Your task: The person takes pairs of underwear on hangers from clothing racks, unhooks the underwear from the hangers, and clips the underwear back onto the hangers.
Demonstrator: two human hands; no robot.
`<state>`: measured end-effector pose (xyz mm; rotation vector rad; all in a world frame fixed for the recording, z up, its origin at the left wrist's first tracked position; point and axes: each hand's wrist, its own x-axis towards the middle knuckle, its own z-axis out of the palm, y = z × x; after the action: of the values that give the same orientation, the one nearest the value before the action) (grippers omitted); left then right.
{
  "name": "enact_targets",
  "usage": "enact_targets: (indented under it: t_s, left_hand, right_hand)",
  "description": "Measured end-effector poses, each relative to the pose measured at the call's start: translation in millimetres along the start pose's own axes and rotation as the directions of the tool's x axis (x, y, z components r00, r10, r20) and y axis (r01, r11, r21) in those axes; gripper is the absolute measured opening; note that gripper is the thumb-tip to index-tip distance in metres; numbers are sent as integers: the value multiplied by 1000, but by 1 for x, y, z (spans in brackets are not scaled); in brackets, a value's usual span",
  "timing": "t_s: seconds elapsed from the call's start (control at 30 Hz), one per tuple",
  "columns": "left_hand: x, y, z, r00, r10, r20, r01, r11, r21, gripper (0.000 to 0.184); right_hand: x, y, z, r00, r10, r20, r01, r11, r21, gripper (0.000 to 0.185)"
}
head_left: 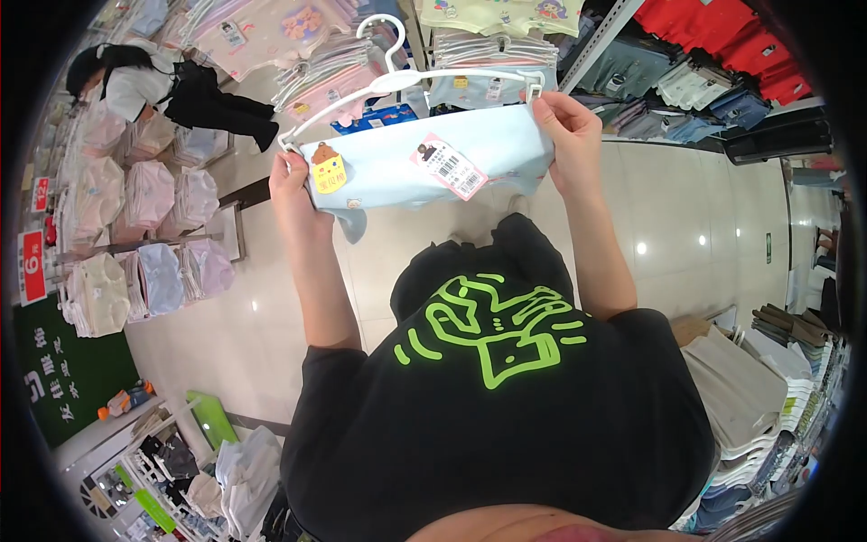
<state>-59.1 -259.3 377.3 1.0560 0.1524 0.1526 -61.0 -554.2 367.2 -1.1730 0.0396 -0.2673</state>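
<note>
Held up in front of me is a pair of light blue underpants with small printed figures, clipped to a white plastic hanger. A yellow bear-shaped tag hangs near its left end, and a white-and-pink price label with barcodes lies across the middle. My left hand is closed on the left edge of the cloth, just under the hanger's clip. At the other end, my right hand pinches the upper right corner beside the clip.
Racks of pastel underpants hang at left, with red price signs. Beyond the hanger are more hanging garments. A person in black trousers stands at upper left. Clothing racks stand at lower right, and shiny tiled floor lies between.
</note>
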Motion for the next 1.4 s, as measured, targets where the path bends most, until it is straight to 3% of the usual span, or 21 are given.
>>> enact_targets:
  t_s: [0.07,0.23,0.3,0.33,0.37,0.4,0.43,0.47,0.5,0.53,0.6,0.63,0.7,0.77,0.9,0.97,1.17,1.4]
  left_hand:
    - [-1,-8,1,1000,13,-22,-10,993,116,13]
    - [-7,-55,-19,997,-70,-29,73,989,130,11]
    - [-2,-90,-45,996,-69,48,49,941,335,11]
    - [-1,-100,-51,995,-49,90,-12,816,578,17]
    - [-6,-115,-51,998,39,42,-57,716,696,20]
    - [-19,-124,-36,991,134,8,-86,595,799,23]
    - [-28,-126,-26,992,129,13,-88,594,799,23]
    - [-36,-125,-15,928,322,188,-309,382,871,26]
    - [-42,-123,-4,802,458,383,-484,122,867,30]
    - [-47,-119,11,804,453,386,-485,125,865,30]
    - [-54,-111,39,718,378,584,-691,288,663,29]
    - [-56,-113,46,723,376,579,-686,293,666,29]
    - [-56,-117,55,824,43,564,-390,765,512,26]
    - [-52,-118,57,824,69,562,-396,780,484,24]
    - [-48,-119,59,816,130,564,-423,799,427,23]
    - [-42,-113,61,822,137,552,-428,788,442,23]
    - [-36,-114,63,857,92,507,-374,789,488,19]
    - [-37,-114,65,848,120,517,-402,781,478,17]
  right_hand:
    - [-5,-8,1,996,-84,-31,76,974,-212,12]
    - [-17,-16,1,984,-178,-32,145,884,-444,11]
    - [-23,-15,3,978,-207,25,180,780,-599,10]
    - [-28,-17,8,977,-211,21,181,778,-601,10]
    - [-32,-21,14,947,-296,122,295,660,-691,8]
    - [-35,-21,19,904,-360,230,399,520,-755,6]
    - [-38,-14,20,856,-413,312,497,488,-718,5]
    - [-42,-4,20,858,-412,306,491,488,-722,5]
    - [-47,5,20,860,-342,378,506,490,-710,6]
    - [-51,14,18,853,-267,448,521,494,-696,8]
    - [-58,24,16,837,-244,490,544,465,-699,10]
    - [-63,25,16,843,-170,511,529,438,-727,10]
    - [-65,26,15,842,-91,532,518,409,-751,11]
    - [-60,22,12,862,-171,477,497,469,-731,14]
    - [-60,17,12,866,-112,488,474,495,-728,17]
    - [-58,19,15,873,-207,441,474,569,-672,19]
    - [-54,19,8,881,-142,451,464,448,-764,20]
    - [-54,20,8,906,-209,368,423,486,-765,13]
